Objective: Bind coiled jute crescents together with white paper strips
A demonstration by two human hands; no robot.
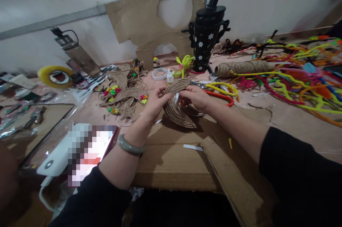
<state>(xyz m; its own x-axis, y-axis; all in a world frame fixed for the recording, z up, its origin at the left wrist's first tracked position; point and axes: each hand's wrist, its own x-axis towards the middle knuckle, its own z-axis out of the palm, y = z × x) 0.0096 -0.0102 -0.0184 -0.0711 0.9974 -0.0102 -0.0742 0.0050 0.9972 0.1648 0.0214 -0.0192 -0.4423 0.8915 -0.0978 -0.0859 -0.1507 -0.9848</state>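
Note:
My left hand (156, 103) is closed on a crescent made of rows of brown jute twine (178, 115), with its thumb on the near face. A small, shiny white strip (176, 97) sits at the crescent's inner curve, between my two thumbs. My right hand (197, 98) is pinched at that strip, by the upper end of the crescent; its fingertips are partly hidden. Beneath the hands lies a sheet of brown cardboard (171, 159). Just beyond them are scissors with an orange handle (227, 99) and a small white-capped bottle (170, 76).
More twine crescents with bright flowers (130, 94) lie at the left, near yellow tape (53, 76) and a leaning bottle (82, 57). A phone (92, 155) is beside my left forearm. A black tumbler (204, 38), a twine roll (243, 67) and colourful pipe cleaners (301, 91) stand or lie right.

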